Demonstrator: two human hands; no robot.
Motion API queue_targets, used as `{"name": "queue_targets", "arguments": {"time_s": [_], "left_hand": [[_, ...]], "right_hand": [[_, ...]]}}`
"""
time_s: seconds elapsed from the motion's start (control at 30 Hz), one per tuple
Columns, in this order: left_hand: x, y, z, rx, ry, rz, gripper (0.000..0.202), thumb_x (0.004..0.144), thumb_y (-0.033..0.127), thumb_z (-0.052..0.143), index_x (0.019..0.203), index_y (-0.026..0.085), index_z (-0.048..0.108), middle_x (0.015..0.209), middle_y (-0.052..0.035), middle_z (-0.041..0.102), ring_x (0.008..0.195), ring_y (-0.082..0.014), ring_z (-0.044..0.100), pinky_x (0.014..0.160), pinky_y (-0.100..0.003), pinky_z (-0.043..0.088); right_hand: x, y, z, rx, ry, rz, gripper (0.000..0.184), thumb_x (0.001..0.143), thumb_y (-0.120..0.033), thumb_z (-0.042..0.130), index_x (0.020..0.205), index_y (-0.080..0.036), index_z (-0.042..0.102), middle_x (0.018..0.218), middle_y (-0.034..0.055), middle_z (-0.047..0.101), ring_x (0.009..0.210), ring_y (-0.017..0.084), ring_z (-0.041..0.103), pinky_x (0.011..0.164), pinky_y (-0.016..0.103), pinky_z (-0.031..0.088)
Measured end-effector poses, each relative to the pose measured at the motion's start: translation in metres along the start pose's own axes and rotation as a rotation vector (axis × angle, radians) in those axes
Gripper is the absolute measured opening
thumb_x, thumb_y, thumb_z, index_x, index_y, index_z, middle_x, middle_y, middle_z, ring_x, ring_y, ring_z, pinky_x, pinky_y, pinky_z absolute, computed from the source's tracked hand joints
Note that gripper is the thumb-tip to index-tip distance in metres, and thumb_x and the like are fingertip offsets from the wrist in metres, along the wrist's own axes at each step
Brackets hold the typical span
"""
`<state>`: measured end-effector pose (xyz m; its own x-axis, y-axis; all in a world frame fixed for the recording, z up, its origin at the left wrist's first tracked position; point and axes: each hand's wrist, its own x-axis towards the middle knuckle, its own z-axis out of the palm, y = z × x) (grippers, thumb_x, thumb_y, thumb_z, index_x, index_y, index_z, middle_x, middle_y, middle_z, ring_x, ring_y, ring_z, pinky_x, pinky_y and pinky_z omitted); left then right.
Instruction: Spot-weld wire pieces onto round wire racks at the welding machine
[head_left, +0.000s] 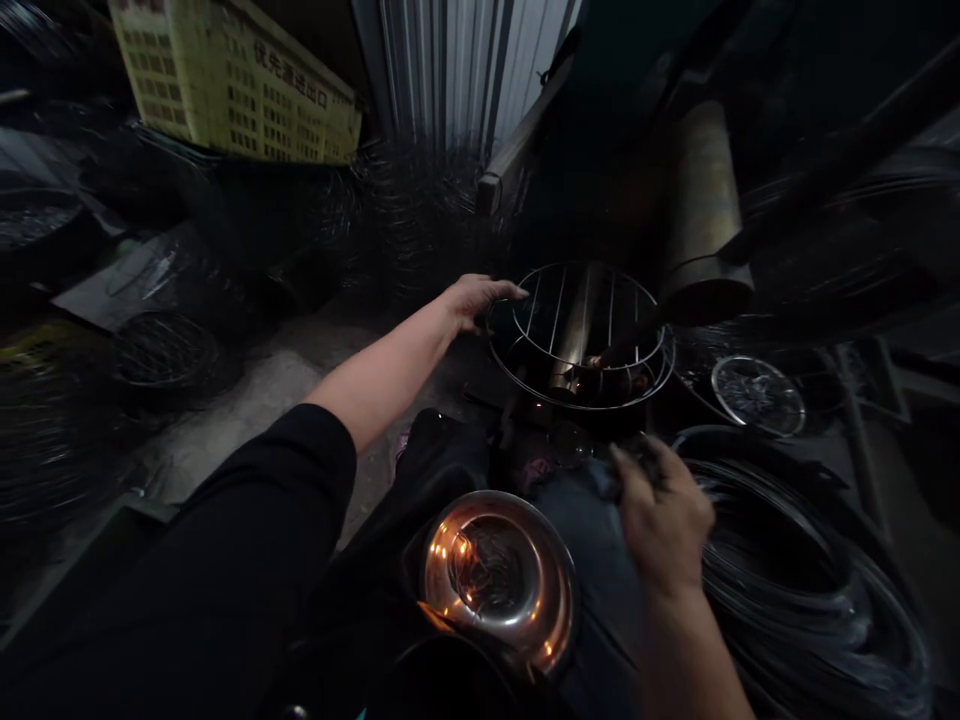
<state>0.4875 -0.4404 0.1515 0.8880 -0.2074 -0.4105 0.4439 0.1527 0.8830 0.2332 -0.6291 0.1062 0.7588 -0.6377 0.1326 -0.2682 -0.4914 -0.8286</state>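
Clasping a round silvery wire rack [556, 315], the left hand [480, 298] grips its left side. Near a shiny round metal bowl [551, 560], the right hand [664, 510] is blurred, its grip unclear.

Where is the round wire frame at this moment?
In the head view, the round wire frame is just right of centre, with the left hand at its left rim; it appears above the metal bowl in the picture.
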Motion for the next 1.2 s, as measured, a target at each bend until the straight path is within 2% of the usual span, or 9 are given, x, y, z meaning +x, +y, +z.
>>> {"name": "queue_targets", "arguments": {"time_s": [0.13, 0.3, 0.4, 0.53, 0.7, 0.87, 1.03, 1.1, 1.2], "left_hand": [[-0.002, -0.005, -0.001, 0.013, -0.096, -0.011, 0.028, 0.056, 0.004, 0.073, 0.071, 0.017, 0.054, 0.064, 0.0003, 0.058, 0.057, -0.0134, 0.056, 0.06, -0.031, 0.049], [-0.033, -0.025, -0.004, -0.097, 0.048, -0.001, 0.03, 0.057, 0.006, 0.073, 0.07, 0.019, 0.049, 0.059, 0.0016, 0.054, 0.052, -0.011, 0.053, 0.049, -0.023, 0.038], [-0.052, -0.033, -0.003, -0.119, 0.054, 0.031, 0.03, 0.056, 0.005, 0.073, 0.071, 0.018, 0.051, 0.058, 0.0025, 0.054, 0.049, -0.0086, 0.049, 0.047, -0.021, 0.033], [-0.065, -0.037, 0.002, -0.153, 0.057, 0.062, 0.024, 0.058, 0.006, 0.072, 0.069, 0.018, 0.054, 0.059, 0.0023, 0.054, 0.049, -0.0081, 0.049, 0.046, -0.021, 0.033], [-0.069, -0.044, 0.006, -0.176, 0.075, 0.1, 0.026, 0.057, 0.007, 0.072, 0.072, 0.018, 0.054, 0.062, 0.0028, 0.056, 0.05, -0.0083, 0.05, 0.046, -0.022, 0.035], [-0.074, -0.05, 0.009, -0.163, 0.09, 0.13, 0.027, 0.056, 0.01, 0.073, 0.073, 0.018, 0.054, 0.06, 0.0041, 0.054, 0.051, -0.0086, 0.05, 0.045, -0.021, 0.035], [-0.08, -0.049, 0.006, -0.201, 0.079, 0.156, 0.029, 0.055, 0.012, 0.074, 0.075, 0.018, 0.054, 0.062, 0.0046, 0.055, 0.051, -0.0083, 0.051, 0.046, -0.02, 0.036], [-0.08, -0.048, 0.003, -0.219, 0.06, 0.146, 0.029, 0.055, 0.011, 0.075, 0.075, 0.018, 0.054, 0.061, 0.0044, 0.055, 0.05, -0.008, 0.051, 0.046, -0.02, 0.036], [-0.077, -0.049, 0.0, -0.252, 0.048, 0.08, 0.031, 0.054, 0.008, 0.075, 0.071, 0.018, 0.051, 0.06, 0.0037, 0.056, 0.049, -0.0085, 0.052, 0.045, -0.021, 0.036]], "right_hand": [[-0.029, 0.048, -0.027, -0.229, -0.274, 0.158, 0.042, 0.064, -0.053, 0.065, 0.093, -0.022, 0.063, 0.081, 0.0117, 0.074, 0.081, 0.034, 0.071, 0.072, 0.044, 0.054], [-0.043, 0.068, -0.037, 0.039, -0.553, 0.23, 0.042, 0.067, -0.056, 0.069, 0.091, -0.023, 0.06, 0.066, 0.005, 0.07, 0.061, 0.024, 0.066, 0.058, 0.033, 0.052], [-0.04, 0.061, -0.035, 0.188, -0.527, 0.388, 0.058, 0.059, -0.06, 0.081, 0.094, -0.021, 0.054, 0.052, 0.0018, 0.065, 0.044, 0.02, 0.058, 0.045, 0.028, 0.045], [-0.039, 0.055, -0.033, 0.303, -0.46, 0.424, 0.062, 0.052, -0.059, 0.09, 0.086, -0.02, 0.055, 0.048, 0.0022, 0.062, 0.037, 0.017, 0.054, 0.038, 0.024, 0.04], [-0.036, 0.047, -0.037, 0.376, -0.41, 0.337, 0.051, 0.054, -0.051, 0.092, 0.077, -0.017, 0.062, 0.057, 0.0046, 0.067, 0.04, 0.014, 0.056, 0.041, 0.022, 0.042], [-0.014, 0.012, -0.029, 0.432, -0.477, 0.141, 0.04, 0.067, -0.048, 0.085, 0.083, -0.017, 0.067, 0.06, 0.0023, 0.066, 0.046, 0.014, 0.059, 0.047, 0.024, 0.047], [0.0, -0.015, -0.014, 0.34, -0.368, 0.049, 0.039, 0.065, -0.047, 0.085, 0.062, -0.018, 0.058, 0.046, -0.0047, 0.049, 0.039, 0.007, 0.04, 0.036, 0.018, 0.031], [-0.002, -0.015, -0.012, 0.315, -0.355, 0.031, 0.04, 0.068, -0.048, 0.083, 0.058, -0.018, 0.058, 0.047, -0.0035, 0.05, 0.041, 0.007, 0.041, 0.037, 0.018, 0.032], [-0.009, -0.007, -0.013, 0.362, -0.376, 0.042, 0.034, 0.072, -0.048, 0.08, 0.078, -0.017, 0.07, 0.054, -0.0019, 0.058, 0.044, 0.01, 0.049, 0.042, 0.022, 0.042]]}}
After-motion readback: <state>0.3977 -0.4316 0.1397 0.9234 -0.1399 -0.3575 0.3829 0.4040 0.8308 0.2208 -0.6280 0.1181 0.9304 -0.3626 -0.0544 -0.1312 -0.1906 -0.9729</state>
